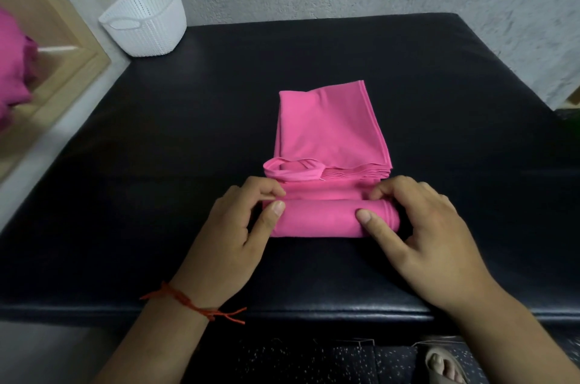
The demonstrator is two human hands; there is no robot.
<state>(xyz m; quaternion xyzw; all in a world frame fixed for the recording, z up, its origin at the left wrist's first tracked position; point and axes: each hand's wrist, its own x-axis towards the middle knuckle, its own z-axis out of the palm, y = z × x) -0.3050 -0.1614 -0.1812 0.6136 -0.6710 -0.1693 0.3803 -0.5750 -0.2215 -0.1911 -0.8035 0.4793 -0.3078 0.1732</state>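
Both hands, left hand [238,226] and right hand [420,226], pinch the rolled near end of a smooth pink cloth [326,129] on the glossy black worktop [157,164].

My left hand [238,226] and my right hand [423,226] are set palm down, with both forearms entering from the near edge. Each hand pinches one end of the cloth roll [323,220]: thumb on the near side, fingers [389,190] curled over the far side.

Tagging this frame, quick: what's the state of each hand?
Left hand: grips the left end of the pink cloth roll.
Right hand: grips the roll's right end.
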